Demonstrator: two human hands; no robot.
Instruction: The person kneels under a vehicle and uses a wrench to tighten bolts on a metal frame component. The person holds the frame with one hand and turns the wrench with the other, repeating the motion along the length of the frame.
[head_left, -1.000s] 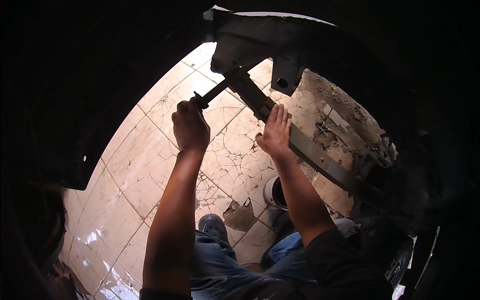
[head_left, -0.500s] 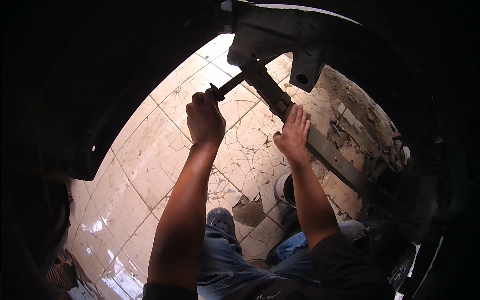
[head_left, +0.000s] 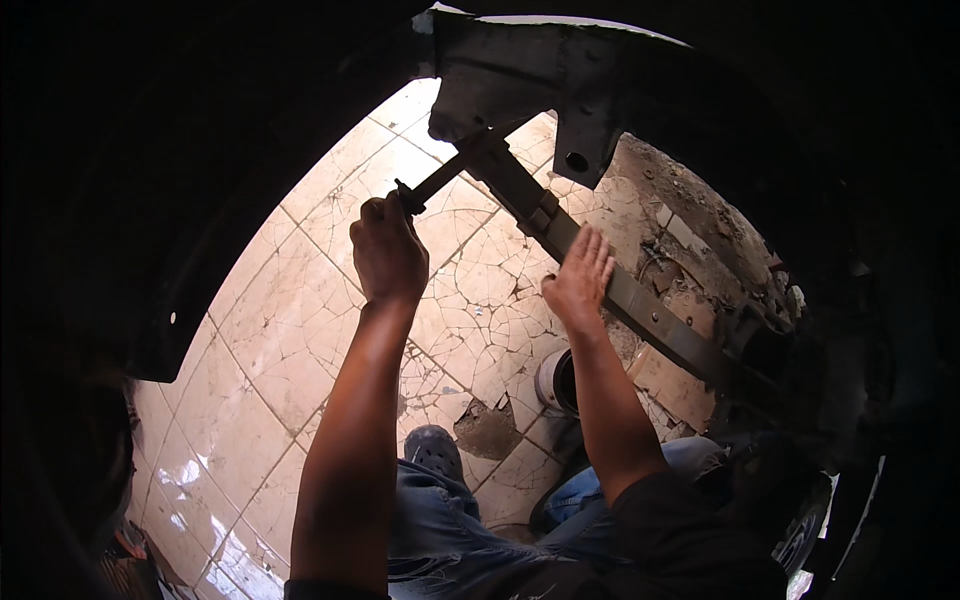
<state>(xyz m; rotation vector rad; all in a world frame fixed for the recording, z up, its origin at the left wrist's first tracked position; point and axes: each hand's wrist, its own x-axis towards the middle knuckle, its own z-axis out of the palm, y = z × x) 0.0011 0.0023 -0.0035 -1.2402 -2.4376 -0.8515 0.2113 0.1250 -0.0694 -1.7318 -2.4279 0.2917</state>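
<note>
My left hand (head_left: 388, 248) is closed around the lower end of a dark metal bar (head_left: 442, 181), with a small bolt-like piece jutting out above the fingers. That bar slants up to the end of a long, layered metal beam that looks like a leaf spring (head_left: 665, 325), which has a clamp band (head_left: 543, 213) around it. My right hand (head_left: 580, 278) lies against the leaf spring below the band, its fingers stretched out and the thumb apart. The palm side is hidden.
Dark vehicle bodywork frames the view, with a holed bracket (head_left: 583, 150) hanging down at the top. Below are cracked floor tiles (head_left: 270, 340) and rubble (head_left: 690, 235) on the right. A pale round container (head_left: 553, 382) stands near my legs.
The view has shifted, so the scene sits slightly farther left. My right hand has slid a little farther down the leaf spring. The left hand keeps its grip on the bar.
</note>
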